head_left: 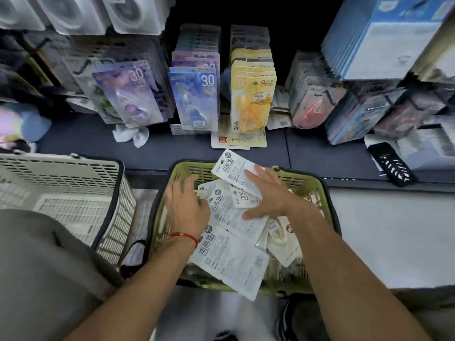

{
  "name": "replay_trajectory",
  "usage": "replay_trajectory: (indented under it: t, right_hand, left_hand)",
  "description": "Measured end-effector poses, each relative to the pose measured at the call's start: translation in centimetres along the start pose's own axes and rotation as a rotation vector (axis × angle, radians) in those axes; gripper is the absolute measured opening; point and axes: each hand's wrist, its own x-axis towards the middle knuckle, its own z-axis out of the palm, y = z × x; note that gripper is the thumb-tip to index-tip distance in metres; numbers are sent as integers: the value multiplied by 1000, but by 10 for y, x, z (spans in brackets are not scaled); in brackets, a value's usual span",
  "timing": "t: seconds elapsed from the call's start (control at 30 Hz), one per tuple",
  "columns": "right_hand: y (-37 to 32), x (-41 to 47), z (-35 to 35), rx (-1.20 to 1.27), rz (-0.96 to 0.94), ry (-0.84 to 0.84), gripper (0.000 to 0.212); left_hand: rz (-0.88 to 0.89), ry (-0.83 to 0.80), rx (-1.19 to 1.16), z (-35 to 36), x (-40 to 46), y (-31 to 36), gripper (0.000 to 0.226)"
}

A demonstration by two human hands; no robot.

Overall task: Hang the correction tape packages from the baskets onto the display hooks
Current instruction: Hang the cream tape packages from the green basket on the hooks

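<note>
A green basket point(317, 190) in front of me holds several white correction tape packages lying back side up. My left hand point(184, 207), with a red string on its wrist, reaches into the basket's left side, fingers spread and touching the edge of a package point(221, 212). My right hand point(268, 195) lies flat with straight fingers on the pile, its fingertips on the top package point(234, 172), which juts over the basket's far rim. Another white package point(231, 262) lies nearest me. Display hooks above carry purple point(130, 94), blue point(194, 97) and yellow point(252, 99) packages.
A white basket point(73, 183) stands to the left of the green one. The dark shelf point(172, 146) holds a crumpled tissue point(131, 136), loose flat packages point(236, 140) and a black device point(391, 163) at the right. Blue boxes point(384, 38) hang at the upper right.
</note>
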Motion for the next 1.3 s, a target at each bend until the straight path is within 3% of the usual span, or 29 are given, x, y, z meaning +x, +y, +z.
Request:
replay_trajectory:
  t: [0.07,0.17,0.23,0.33,0.43,0.6,0.63,0.7,0.77,0.9,1.03,1.2,1.3]
  right_hand:
    - [2,-2,-3,-13,-32,68,108]
    - [-2,-14,-6,227,-107,265,60]
    - [-5,-24,-11,270,-127,404,41]
    - [-13,-35,-26,274,-136,605,32]
    - [-24,-38,-45,446,-145,726,29]
    - [-50,-38,-46,987,-107,518,27]
    - [-56,-39,-39,1056,-89,463,28]
    - [-66,-40,-21,1131,-37,390,32]
    - [-76,-41,-5,1070,15,364,35]
    - [-89,-46,17,846,14,298,50]
    - [-70,-56,36,380,-81,332,43]
    - [-58,-67,76,-264,-185,51,86]
    - [-60,-68,83,-114,-106,75,90]
  left_hand:
    - [-20,-31,-61,0,2,7,53]
    - [-51,-57,-135,-5,9,18,45]
    - [-70,-52,-223,-10,14,28,41]
    - [-81,-83,-339,-16,16,39,36]
    - [-129,-188,-530,-21,11,44,38]
    - [-294,-444,-931,-36,-2,46,83]
    - [-320,-492,-1028,-38,-4,43,84]
    - [-316,-550,-1146,-42,-8,37,62]
    - [-321,-531,-1175,-42,-13,26,45]
    - [-434,-425,-1249,-45,-20,-2,53]
    - [-475,-306,-1121,-58,-14,-27,44]
    - [-513,-175,-1108,-62,-6,-39,26]
    - [-521,-122,-1106,-61,-4,-41,26]
